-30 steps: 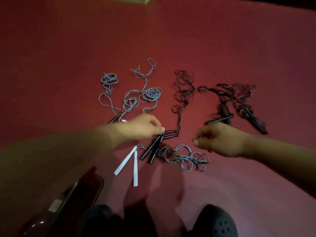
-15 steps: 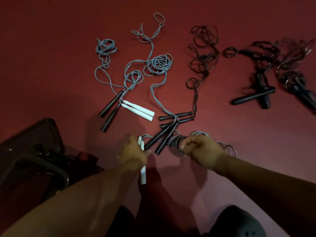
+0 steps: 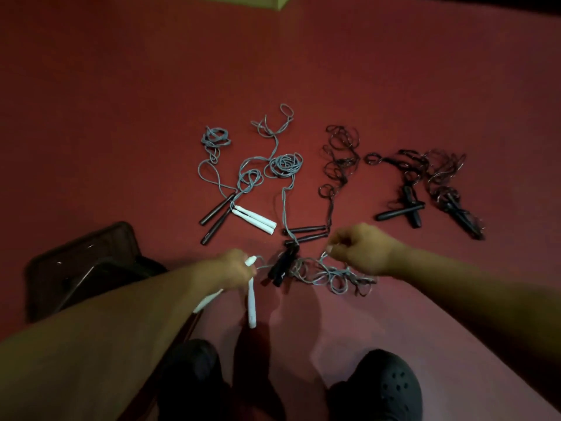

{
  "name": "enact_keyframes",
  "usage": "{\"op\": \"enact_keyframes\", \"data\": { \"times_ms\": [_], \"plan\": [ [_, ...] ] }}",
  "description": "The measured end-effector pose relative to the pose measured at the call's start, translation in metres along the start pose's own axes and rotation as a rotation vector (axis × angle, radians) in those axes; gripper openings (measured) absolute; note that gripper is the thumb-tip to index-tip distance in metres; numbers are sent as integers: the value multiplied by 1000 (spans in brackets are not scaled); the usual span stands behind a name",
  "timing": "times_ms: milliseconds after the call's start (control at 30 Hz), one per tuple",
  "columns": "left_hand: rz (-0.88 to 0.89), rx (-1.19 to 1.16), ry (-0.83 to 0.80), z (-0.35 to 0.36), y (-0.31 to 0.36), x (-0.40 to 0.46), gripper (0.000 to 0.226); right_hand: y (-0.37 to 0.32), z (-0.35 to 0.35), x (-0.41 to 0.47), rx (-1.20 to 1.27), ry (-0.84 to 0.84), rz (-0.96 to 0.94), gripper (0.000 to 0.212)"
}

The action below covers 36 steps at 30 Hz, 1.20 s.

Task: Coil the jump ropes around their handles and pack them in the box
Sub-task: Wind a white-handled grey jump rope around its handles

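Red carpet (image 3: pixel 121 117) runs under everything you see, with a pale green corner of wall (image 3: pixel 239 0) at its far edge. Nearest you, below both hands, your two dark shoes (image 3: pixel 391 387) stand on the floor.

Your left hand (image 3: pixel 232 270) is curled around a pair of white handles (image 3: pixel 251 305); one sticks out toward you below the fist, the other angles back along your forearm, and a white tip shows above the knuckles. Behind your left forearm sits a dark open box (image 3: pixel 79 262); what it holds cannot be made out.

Your right hand (image 3: pixel 358 250) is closed, fingertips pinching a strand of the grey rope (image 3: pixel 334 276), which lies in a loose tangle just below and between your hands. Between the two hands, a blurred pair of black handles (image 3: pixel 280 267) lies touching that tangle.

Just beyond your right hand's fingertips, two dark handles (image 3: pixel 306 233) lie side by side, and a dark rope (image 3: pixel 340 159) trails away from them in loops. Beyond your left hand lie another pair of white handles (image 3: pixel 255 218) and two more black handles (image 3: pixel 217 215), and grey ropes (image 3: pixel 261 156) spread out farther off in coils.

Well beyond your right wrist, farther out to that side, two dark jump ropes (image 3: pixel 425 189) lie bundled near each other with their handles crossed.
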<state>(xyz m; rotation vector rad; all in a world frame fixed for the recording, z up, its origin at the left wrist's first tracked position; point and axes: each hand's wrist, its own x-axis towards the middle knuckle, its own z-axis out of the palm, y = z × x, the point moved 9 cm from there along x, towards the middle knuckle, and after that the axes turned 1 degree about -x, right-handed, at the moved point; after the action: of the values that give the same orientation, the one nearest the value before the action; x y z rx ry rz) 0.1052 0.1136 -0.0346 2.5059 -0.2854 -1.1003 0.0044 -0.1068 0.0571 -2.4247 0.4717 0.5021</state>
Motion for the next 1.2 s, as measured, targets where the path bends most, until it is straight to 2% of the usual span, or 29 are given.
{"op": "enact_keyframes", "data": {
  "times_ms": [100,233,367,500,667,800,933,1000,1067,1167,1200],
  "plan": [
    [21,-74,13,10,-4,-18,18,-12,-25,-26,20,54,-7,17],
    [-70,-188,145,36,-32,-32,11,-16,-15,-44,92,78,-25,19],
    [-93,-265,223,74,-59,-36,46,4,41,-44,188,-18,-30,14],
    [-170,-425,258,91,-67,-20,59,25,88,-32,316,-94,-4,21],
    [-273,-401,312,94,-69,14,35,45,117,14,524,-71,74,22],
    [-225,-280,327,86,-60,33,16,63,132,43,589,-49,169,20],
    [-105,145,170,78,-39,45,34,63,134,53,510,-86,171,14],
    [-32,257,42,74,-31,49,34,59,135,53,420,-114,151,12],
    [18,374,-148,71,-26,46,34,46,132,46,323,-200,127,14],
    [24,599,-480,60,-30,16,48,22,109,32,381,-170,37,16],
    [23,668,-568,56,-34,6,50,17,103,25,276,-169,-18,15]
  ]
}}
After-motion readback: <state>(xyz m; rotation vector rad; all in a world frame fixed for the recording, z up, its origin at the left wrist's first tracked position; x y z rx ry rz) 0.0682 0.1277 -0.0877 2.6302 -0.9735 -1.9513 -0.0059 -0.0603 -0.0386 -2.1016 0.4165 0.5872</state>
